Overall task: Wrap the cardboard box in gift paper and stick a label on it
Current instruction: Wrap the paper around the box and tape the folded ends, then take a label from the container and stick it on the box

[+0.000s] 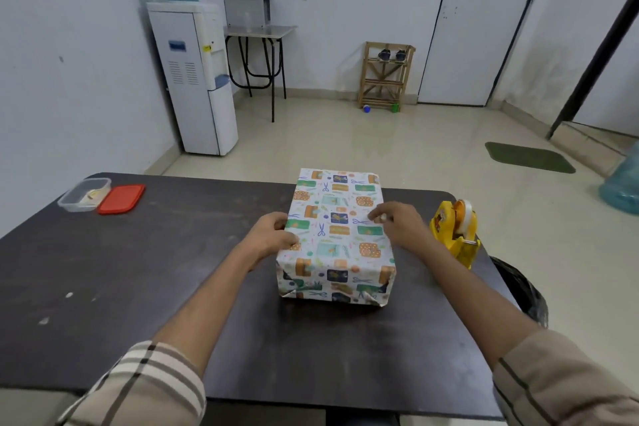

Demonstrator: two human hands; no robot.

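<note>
The box point(337, 235), fully covered in white gift paper with green, orange and blue prints, lies lengthwise on the dark table point(173, 270). My left hand point(271, 233) holds its left edge, fingers curled over the top and thumb on the paper. My right hand point(397, 221) rests on the top at the right edge and pinches something small and whitish between its fingertips; I cannot tell what it is. A yellow tape dispenser point(456, 233) stands just right of the box.
A clear plastic container point(83, 195) with small items and its red lid point(121, 199) lie at the table's far left. A black bin point(522, 290) sits beyond the right edge. On the floor behind stand a water dispenser point(197, 79) and a wooden rack point(385, 76).
</note>
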